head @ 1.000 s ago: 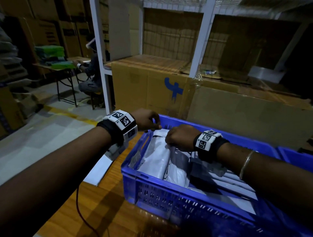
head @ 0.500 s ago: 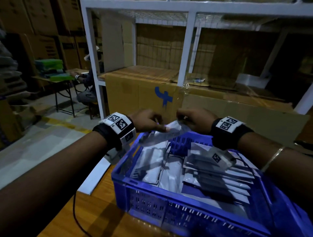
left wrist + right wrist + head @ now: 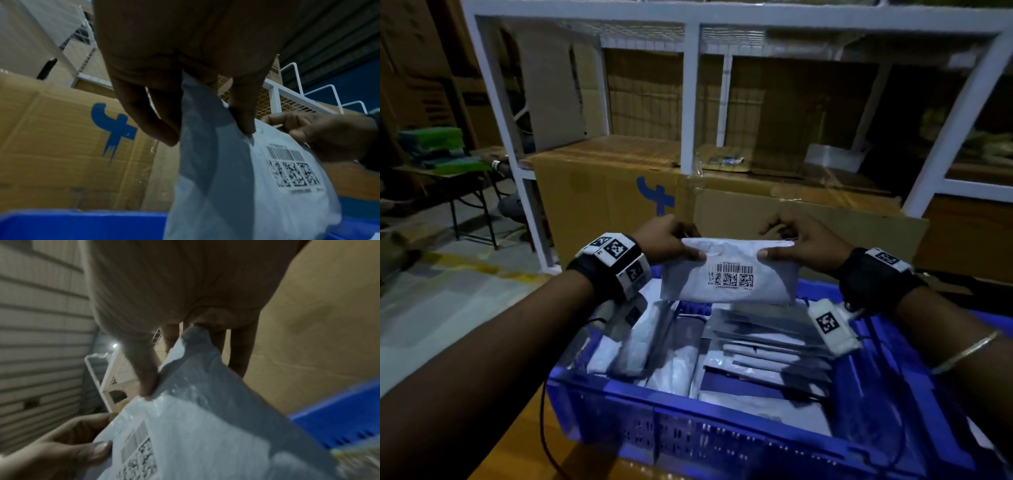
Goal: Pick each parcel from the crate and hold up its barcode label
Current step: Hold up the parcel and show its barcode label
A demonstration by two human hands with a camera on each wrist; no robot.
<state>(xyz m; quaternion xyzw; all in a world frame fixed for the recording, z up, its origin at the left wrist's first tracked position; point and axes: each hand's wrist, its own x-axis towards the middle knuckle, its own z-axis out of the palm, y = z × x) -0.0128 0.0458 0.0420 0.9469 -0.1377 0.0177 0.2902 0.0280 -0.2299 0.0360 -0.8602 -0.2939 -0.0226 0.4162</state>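
Observation:
A pale grey plastic parcel (image 3: 729, 274) hangs upright above the far side of the blue crate (image 3: 722, 425), its barcode label (image 3: 731, 275) facing me. My left hand (image 3: 671, 240) pinches its top left corner, thumb in front. My right hand (image 3: 801, 243) pinches the top right corner the same way. In the left wrist view the parcel (image 3: 236, 186) hangs from my left hand (image 3: 205, 97), its label (image 3: 292, 168) showing. The right wrist view has the parcel (image 3: 205, 426) pinched by my right hand (image 3: 164, 356). Several more grey parcels (image 3: 756, 353) lie in the crate.
The crate stands on a wooden table (image 3: 517, 442). Behind it are large brown cardboard boxes (image 3: 602, 192) under a white metal rack (image 3: 690, 96). A cable (image 3: 544, 411) runs down the table's left side. A person (image 3: 512, 205) sits at a desk far left.
Both hands have lifted one parcel out of the crate and turned it upright, so its barcode label now faces me. A second ago my right hand was down among the parcels.

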